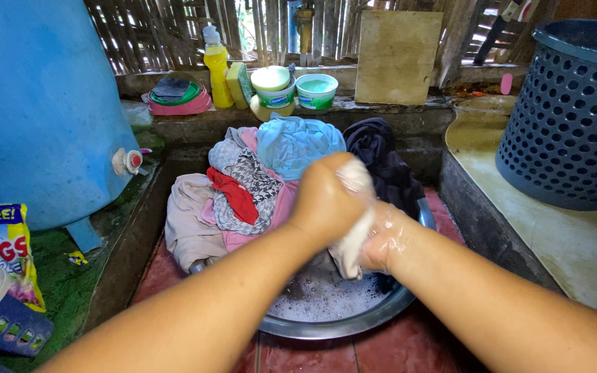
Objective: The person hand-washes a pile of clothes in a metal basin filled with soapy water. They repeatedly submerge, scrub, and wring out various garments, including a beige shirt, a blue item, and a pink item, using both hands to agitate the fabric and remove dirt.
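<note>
- Blue water drum (36, 103) far left, tap (127, 161) facing the wash area, so water is within reach of the basin.
- Detergent packet (7, 252) on the floor beside the drum, close to the person's left.
- Metal basin (340, 321) on the red floor, suds in the bottom; heap of clothes (243, 193) piled over its far-left rim, likely kept out of the suds.
- Left hand (326, 200) closed in a fist around the pale cloth (351, 245), above the basin.
- Right hand (385, 238), soapy, gripping the same cloth from below; both pressed together so it rubs against itself, drips landing in the basin.
- Dark perforated laundry basket (568, 117) on the tiled ledge (561, 242) at right, apart from the wet work.
</note>
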